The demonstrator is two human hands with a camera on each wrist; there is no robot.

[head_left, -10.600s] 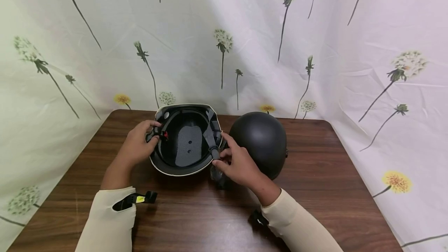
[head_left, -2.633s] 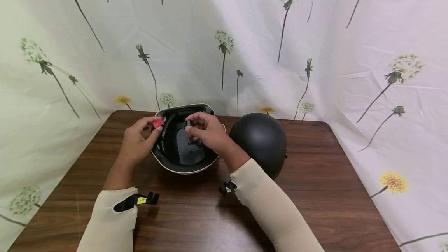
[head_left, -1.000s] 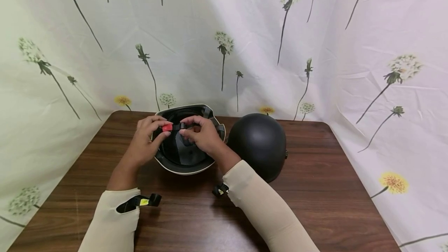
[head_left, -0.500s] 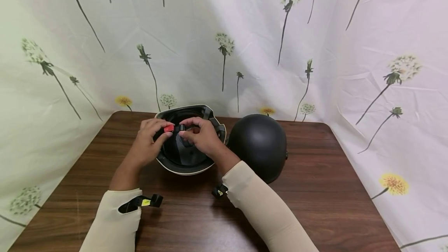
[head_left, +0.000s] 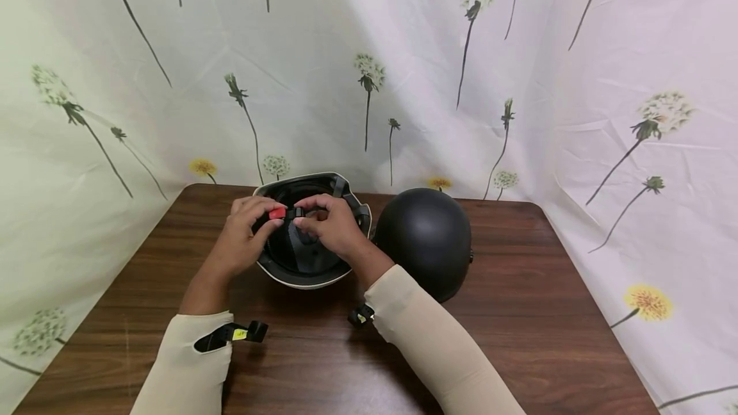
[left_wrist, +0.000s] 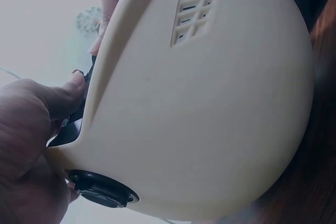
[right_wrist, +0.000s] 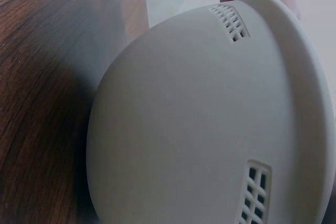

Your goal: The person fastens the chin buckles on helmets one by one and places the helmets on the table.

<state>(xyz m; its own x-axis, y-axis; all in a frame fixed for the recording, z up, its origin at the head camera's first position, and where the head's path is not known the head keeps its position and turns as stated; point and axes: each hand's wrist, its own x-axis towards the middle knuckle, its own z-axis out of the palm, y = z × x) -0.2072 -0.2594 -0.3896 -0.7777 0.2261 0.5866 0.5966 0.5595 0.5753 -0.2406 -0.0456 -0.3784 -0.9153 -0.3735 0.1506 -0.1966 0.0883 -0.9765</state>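
A cream helmet (head_left: 305,269) lies upside down on the table, its black padded inside facing up. Over its opening my left hand (head_left: 239,235) pinches a red buckle piece (head_left: 277,213) between thumb and fingers. Close beside it, my right hand (head_left: 337,226) pinches the black buckle piece (head_left: 298,212) of the chin strap. The two pieces sit nearly end to end; whether they are clipped together I cannot tell. In the left wrist view the helmet's smooth shell (left_wrist: 199,108) blocks most of the buckle. The right wrist view shows mainly the vented shell (right_wrist: 184,114).
A matte black helmet (head_left: 425,242) stands dome up just right of the cream one. Both rest on a dark wooden table (head_left: 311,364), near its back edge. Behind hangs a white cloth (head_left: 323,82) printed with dandelions. Each wrist carries a strapped camera.
Earlier my hands were apart at the helmet's two sides. Since then the right hand has moved left with the black piece, the left slightly right with the red one, narrowing the gap.
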